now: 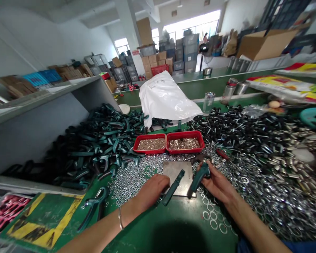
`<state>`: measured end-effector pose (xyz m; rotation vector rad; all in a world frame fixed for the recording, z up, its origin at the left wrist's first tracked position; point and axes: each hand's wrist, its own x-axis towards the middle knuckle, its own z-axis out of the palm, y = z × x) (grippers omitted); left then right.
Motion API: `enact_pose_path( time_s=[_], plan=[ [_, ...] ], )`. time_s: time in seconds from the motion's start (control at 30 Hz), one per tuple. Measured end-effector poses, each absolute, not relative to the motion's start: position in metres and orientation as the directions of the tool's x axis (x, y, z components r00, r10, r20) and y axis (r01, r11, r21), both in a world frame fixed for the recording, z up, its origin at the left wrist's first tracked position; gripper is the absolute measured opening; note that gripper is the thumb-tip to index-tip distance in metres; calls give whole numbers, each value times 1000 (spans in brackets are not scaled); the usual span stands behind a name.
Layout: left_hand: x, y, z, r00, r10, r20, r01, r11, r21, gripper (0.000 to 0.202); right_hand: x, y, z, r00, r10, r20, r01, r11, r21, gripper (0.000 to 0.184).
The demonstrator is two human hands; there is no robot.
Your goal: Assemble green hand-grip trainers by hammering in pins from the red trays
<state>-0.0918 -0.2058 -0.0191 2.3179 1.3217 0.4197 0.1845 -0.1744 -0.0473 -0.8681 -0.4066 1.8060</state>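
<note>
A white pillar (128, 28) stands in a large workshop. To the left of the pillar extends a plain white wall (55, 42), and above is a pale ceiling (94, 12) with beams. A small bright window (122, 45) is just left of the pillar; a wide window (204, 21) is well to its right, and strong daylight comes through it. Close to the pillar's right side are piled cardboard boxes (150, 59); farther right stand tall stacks of grey plastic crates (191, 47), then a pedestal fan (204, 48). In front of the pillar, a long green table (191, 87) crosses the room. Nearer, left of the pillar, is a grey shelf unit (94, 93).
</note>
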Motion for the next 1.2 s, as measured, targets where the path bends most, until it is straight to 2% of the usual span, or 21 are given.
enact_pose_path(
  time_s=[0.1, 0.17, 0.23, 0.3, 0.37, 0.43, 0.53, 0.6, 0.67, 0.77, 0.87, 1.03, 1.2],
  plan=[
    [-64, -205, -39, 388, 920, 61, 829, -377, 414, 39, 184, -178, -46, -224, 901, -372, -682, -418, -601, 25],
    [-45, -208, -51, 367, 928, 69, 833, -361, 419, 43, 185, -179, -46, -211, 910, -356, -667, -400, -629, 26],
    [-32, -209, -58, 403, 914, 53, 778, -372, 506, 36, 186, -179, -47, -154, 934, -323, -617, -346, -707, 28],
    [-29, -207, -53, 363, 931, 18, 701, -286, 654, 32, 187, -179, -48, -80, 955, -285, -524, -283, -803, 31],
    [-33, -202, -38, 260, 963, -77, 559, -85, 825, 32, 188, -180, -49, -31, 970, -243, -394, -235, -889, 33],
    [-40, -195, -21, 251, 941, -228, 318, 142, 937, 40, 187, -181, -50, -31, 976, -217, -253, -218, -943, 35],
    [-47, -188, -4, 369, 862, -347, -55, 393, 918, 39, 181, -184, -49, -97, 971, -220, -86, -228, -970, 37],
    [-47, -186, -3, 351, 865, -358, -226, 450, 864, 34, 174, -187, -46, -135, 970, -203, 32, -201, -979, 37],
    [-45, -187, -10, 332, 871, -363, -303, 462, 833, 35, 167, -189, -42, -142, 983, -119, 174, -94, -980, 35],
    [-41, -191, -23, 363, 855, -370, -218, 465, 858, 44, 158, -190, -34, -168, 986, 20, 379, 83, -922, 32],
    [-38, -193, -31, 327, 884, -334, -57, 371, 927, 51, 151, -188, -25, -205, 976, 69, 501, 165, -849, 29],
    [-34, -192, -27, 226, 931, -285, 48, 281, 958, 54, 145, -181, -13, -259, 963, 79, 573, 219, -790, 25],
    [-29, -192, -24, 233, 930, -284, 102, 267, 958, 52, 142, -178, -9, -296, 954, 51, 610, 230, -759, 21]
  ],
)
